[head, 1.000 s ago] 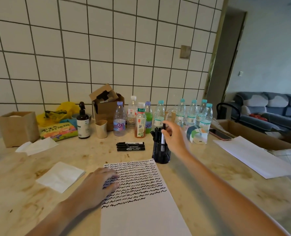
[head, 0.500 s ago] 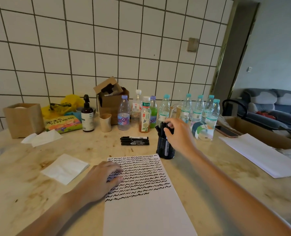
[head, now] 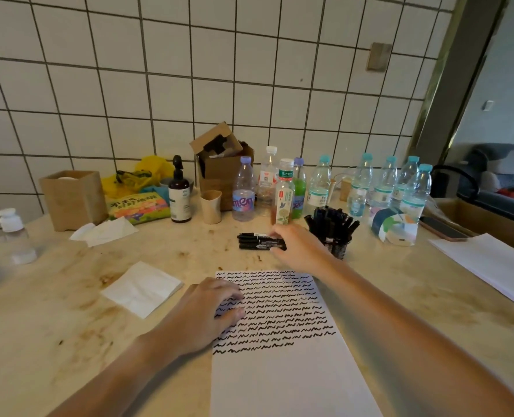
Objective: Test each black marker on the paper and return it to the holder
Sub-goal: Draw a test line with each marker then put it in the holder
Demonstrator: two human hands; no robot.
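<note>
Most markers already stood in the holder (head: 334,236); right hand (head: 299,246) pinched the few loose markers (head: 260,241) at centre frame, left hand (head: 203,316) lay flat on the scribbled paper (head: 280,341).

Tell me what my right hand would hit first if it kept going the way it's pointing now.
Probably the loose black markers lying on the table. Your right hand points left toward them, fingertips at or almost on their near ends; contact can't be judged from this view.
</note>
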